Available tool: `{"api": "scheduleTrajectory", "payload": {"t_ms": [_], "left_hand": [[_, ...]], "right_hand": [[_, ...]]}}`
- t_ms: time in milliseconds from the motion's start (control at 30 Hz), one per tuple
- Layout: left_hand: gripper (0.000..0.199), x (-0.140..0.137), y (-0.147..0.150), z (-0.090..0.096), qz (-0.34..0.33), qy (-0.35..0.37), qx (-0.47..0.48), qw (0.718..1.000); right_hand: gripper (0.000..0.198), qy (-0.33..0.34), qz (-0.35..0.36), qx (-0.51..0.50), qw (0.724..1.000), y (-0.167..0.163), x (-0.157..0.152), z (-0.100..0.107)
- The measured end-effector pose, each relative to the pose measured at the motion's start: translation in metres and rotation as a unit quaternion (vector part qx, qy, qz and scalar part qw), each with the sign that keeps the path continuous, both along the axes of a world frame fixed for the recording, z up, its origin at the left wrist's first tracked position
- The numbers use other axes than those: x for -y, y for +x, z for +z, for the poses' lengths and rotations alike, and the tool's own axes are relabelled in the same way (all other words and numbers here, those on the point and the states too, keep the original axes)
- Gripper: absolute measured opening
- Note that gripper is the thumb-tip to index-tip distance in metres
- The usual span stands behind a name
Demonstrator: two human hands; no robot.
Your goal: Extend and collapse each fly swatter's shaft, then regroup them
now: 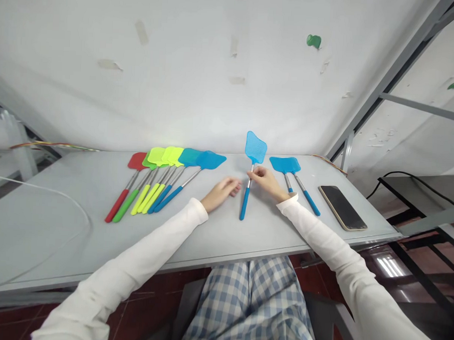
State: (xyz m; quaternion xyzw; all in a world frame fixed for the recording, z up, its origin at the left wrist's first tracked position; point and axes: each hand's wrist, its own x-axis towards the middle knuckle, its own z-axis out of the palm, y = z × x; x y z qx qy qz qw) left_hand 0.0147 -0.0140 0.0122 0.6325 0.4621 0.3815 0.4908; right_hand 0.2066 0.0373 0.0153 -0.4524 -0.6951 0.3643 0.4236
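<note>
A blue fly swatter (255, 147) is pinched at its metal shaft by my right hand (264, 179). Its mesh head points up toward the wall and its blue grip toward me. My left hand (223, 191) is just left of that shaft, fingers loosely curled, holding nothing. To the left lies a fanned row of several fly swatters: a red one (117, 205), green (126, 205), yellow (140, 200) and blue ones (170, 199). Right of my right hand, two more blue fly swatters (311, 203) lie side by side, one grip partly hidden by my hand and sleeve.
A phone (342, 207) lies face up near the right end of the grey table (209, 239). A thin white cable (73, 198) curves over the left side. The white wall (200, 103) stands behind, with metal frame posts (348, 150) at the sides.
</note>
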Motion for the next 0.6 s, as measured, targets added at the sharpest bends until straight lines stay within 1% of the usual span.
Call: {"api": "scheduleTrajectory", "payload": {"t_ms": [33,67,100,133,167,200,233,267,367,467,500,533,567,600], "left_hand": [[0.029,-0.005,-0.009,-0.001,0.063,0.078,-0.09,0.991],[0.03,-0.01,-0.019,-0.002,0.131,0.146,-0.192,0.962],[0.032,-0.014,-0.029,-0.002,0.191,0.189,-0.29,0.918],[0.036,-0.018,-0.039,-0.003,0.243,0.208,-0.373,0.871],[0.04,-0.02,-0.048,-0.004,0.285,0.207,-0.439,0.827],[0.043,-0.022,-0.055,-0.005,0.313,0.193,-0.487,0.792],[0.045,-0.023,-0.061,-0.005,0.327,0.174,-0.521,0.769],[0.044,-0.024,-0.066,-0.006,0.329,0.157,-0.545,0.755],[0.037,-0.026,-0.07,-0.008,0.29,0.144,-0.59,0.739],[0.032,-0.028,-0.067,-0.005,0.247,0.158,-0.606,0.739],[0.031,-0.028,-0.064,-0.003,0.234,0.164,-0.601,0.746],[0.031,-0.027,-0.061,-0.001,0.223,0.169,-0.589,0.758],[0.031,-0.026,-0.057,0.002,0.209,0.176,-0.57,0.775],[0.032,-0.023,-0.053,0.004,0.194,0.184,-0.548,0.793]], "right_hand": [[0.032,0.017,-0.033,0.045,0.998,0.007,-0.005,-0.001],[0.03,0.028,-0.063,0.097,0.993,0.014,-0.008,-0.002],[0.028,0.032,-0.088,0.154,0.984,0.02,-0.011,-0.002],[0.024,0.032,-0.108,0.211,0.971,0.026,-0.013,-0.002],[0.021,0.027,-0.125,0.266,0.955,0.031,-0.013,-0.001],[0.019,0.024,-0.141,0.316,0.938,0.036,-0.013,0.001],[0.017,0.021,-0.151,0.361,0.92,0.04,-0.013,0.003],[0.015,0.018,-0.156,0.4,0.903,0.044,-0.012,0.006],[0.016,0.0,-0.16,0.481,0.862,0.054,-0.012,0.013],[0.017,-0.003,-0.173,0.529,0.831,0.061,-0.012,0.02],[0.018,0.013,-0.181,0.535,0.825,0.062,-0.012,0.022],[0.02,0.045,-0.186,0.534,0.824,0.061,-0.011,0.025],[0.024,0.094,-0.187,0.523,0.826,0.059,-0.009,0.026],[0.029,0.156,-0.181,0.503,0.831,0.055,-0.006,0.028]]}}
